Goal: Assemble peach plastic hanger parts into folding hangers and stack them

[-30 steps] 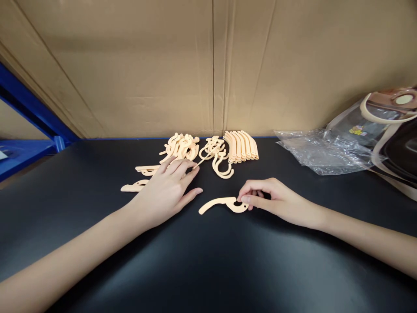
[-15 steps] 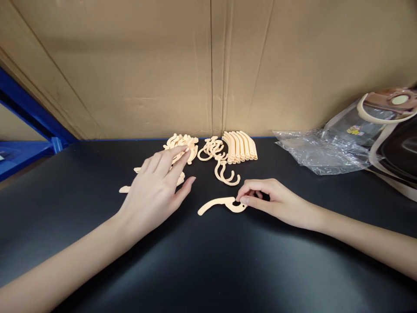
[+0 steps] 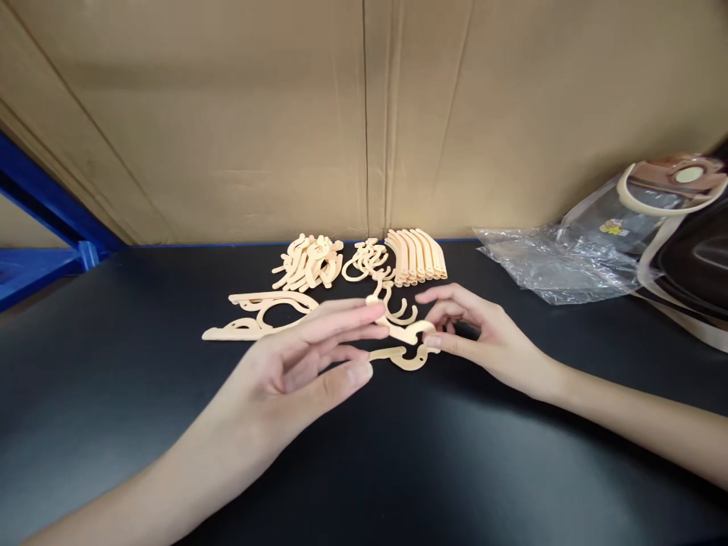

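My right hand [image 3: 475, 330] pinches the right end of a curved beige plastic piece [image 3: 406, 332], raised over the black table. The fingers of my left hand [image 3: 327, 353] are stretched out and the thumb is apart; the fingertips overlap the far end of that piece, and contact is unclear. Just beneath it shows another curved beige shape [image 3: 410, 362]. Two beige hooks [image 3: 398, 309] lie behind the raised piece. Left of them, a flat beige assembly with an oval opening [image 3: 236, 332] rests partly behind my left hand.
Along the cardboard wall [image 3: 227, 136] sit a loose pile of beige parts [image 3: 310, 262], a cluster of hooks [image 3: 367, 259] and a neat row of curved arms [image 3: 418, 256]. At right are a crumpled clear bag [image 3: 540, 262] and a dark bag [image 3: 691, 258]. A blue frame [image 3: 45, 197] stands left.
My left hand has come nearer and to the right, away from the pile, uncovering it and the flat assembly. A beige piece now appears raised between my hands. My right hand has barely moved.
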